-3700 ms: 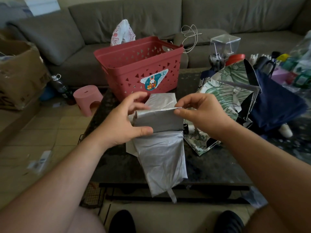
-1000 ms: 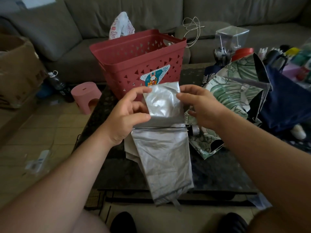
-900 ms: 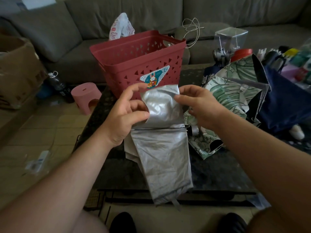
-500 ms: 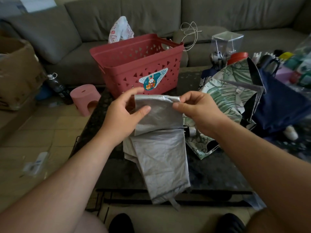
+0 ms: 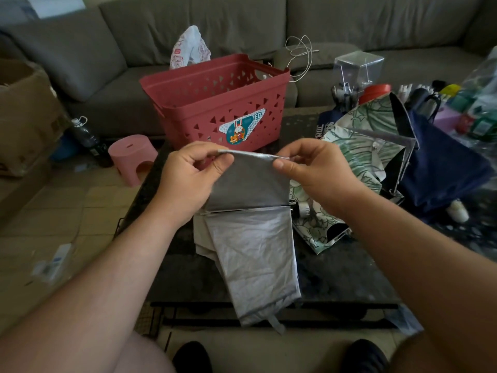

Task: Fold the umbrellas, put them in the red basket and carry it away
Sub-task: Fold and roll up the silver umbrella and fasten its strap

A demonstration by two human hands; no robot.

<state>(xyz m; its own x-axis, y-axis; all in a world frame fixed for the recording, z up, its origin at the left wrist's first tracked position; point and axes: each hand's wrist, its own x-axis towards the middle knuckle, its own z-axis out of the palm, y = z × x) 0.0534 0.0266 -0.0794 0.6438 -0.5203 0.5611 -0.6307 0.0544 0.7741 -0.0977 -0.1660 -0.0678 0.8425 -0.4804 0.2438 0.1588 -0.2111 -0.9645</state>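
Observation:
A silver umbrella (image 5: 252, 254) lies on the dark coffee table (image 5: 344, 275), its canopy hanging over the near edge. My left hand (image 5: 188, 181) and my right hand (image 5: 314, 173) each pinch an end of its upper fabric flap, holding the flap's edge taut and level above the table. The red basket (image 5: 215, 103) stands just behind my hands, nothing visible inside. To the right lie a green leaf-print umbrella (image 5: 357, 152) and a navy umbrella (image 5: 441, 168), both unfolded and rumpled.
A grey sofa (image 5: 242, 28) runs behind the table, with a white bag (image 5: 189, 49) and a cable on it. A pink stool (image 5: 133, 157), a bottle and a cardboard box (image 5: 24, 117) sit on the floor at left. Clutter and a clear box (image 5: 357, 68) fill the table's far right.
The flap stood upright between my hands a second ago. Both hands have since lowered and pulled it toward me, stretching its top edge flat and straight.

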